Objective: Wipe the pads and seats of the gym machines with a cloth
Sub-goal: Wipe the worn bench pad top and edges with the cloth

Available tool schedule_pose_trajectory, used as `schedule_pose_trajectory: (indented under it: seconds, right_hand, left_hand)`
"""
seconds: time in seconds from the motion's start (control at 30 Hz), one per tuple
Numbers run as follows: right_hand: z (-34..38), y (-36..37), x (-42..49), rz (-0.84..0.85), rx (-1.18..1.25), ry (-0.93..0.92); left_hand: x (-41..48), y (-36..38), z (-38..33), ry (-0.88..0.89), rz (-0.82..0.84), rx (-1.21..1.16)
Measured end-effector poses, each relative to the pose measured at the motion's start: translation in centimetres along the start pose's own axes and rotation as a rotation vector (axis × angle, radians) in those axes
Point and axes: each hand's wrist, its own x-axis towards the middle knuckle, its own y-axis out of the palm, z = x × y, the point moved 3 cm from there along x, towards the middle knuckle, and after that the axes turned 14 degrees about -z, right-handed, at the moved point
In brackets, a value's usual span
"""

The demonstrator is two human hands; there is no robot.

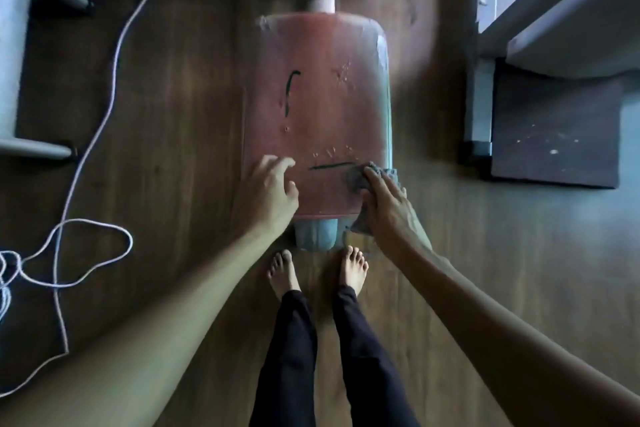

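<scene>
Now: the near end of the red pad [322, 107] is being wiped, as I judge it from the cloth lying flat under a hand there.
Cloth: the grey cloth [356, 178] lies bunched on the pad's near right corner, with one end hanging over the edge toward the floor.
Right hand: the right hand [388, 204] rests on top of the cloth with fingers fairly straight, pressing it down and not clutching it. A flat hand likely spreads the push over more fabric.
Left hand: the left hand [270, 191] rests on the pad's near left edge, fingers loose and spread, holding nothing. It probably steadies the bench or the person's lean.
Marks: a short dark line [332, 166] runs across the pad just beside the cloth, with droplets [329, 151] close above it. A longer dark streak [290, 90] sits farther up on the left.
Stance: bare feet [282, 270] stand at the pad's near end, so both arms reach along its length.
Progress: early, by my reading; both marks and the droplets are not yet wiped off.
Next: a sweep leftward would meet the short line first.
Surroundings: a white cord [104, 80] loops over the wooden floor at left, and a dark mat [554, 128] lies at right.
</scene>
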Motion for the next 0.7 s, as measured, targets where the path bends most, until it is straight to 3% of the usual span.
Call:
schedule_pose_trajectory:
  seconds: [0.07, 0.17, 0.33, 0.7]
  right_hand:
    - [-2.0, 2.8, 1.7, -0.110, 0.021, -0.074]
    - [-4.7, 6.4, 2.7, -0.133, 0.012, -0.066]
    - [-6.4, 8.8, 2.8, -0.251, -0.301, -0.186]
    - [-4.1, 10.1, 7.1, -0.432, -0.202, -0.225]
  left_hand:
    - [0.9, 2.4, 2.0, 0.073, -0.105, 0.005]
    - [2.1, 6.1, 4.5, 0.174, -0.182, 0.034]
    - [3.9, 9.5, 7.3, 0.286, -0.180, 0.240]
    - [3.1, 10.3, 8.2, 0.335, -0.235, 0.393]
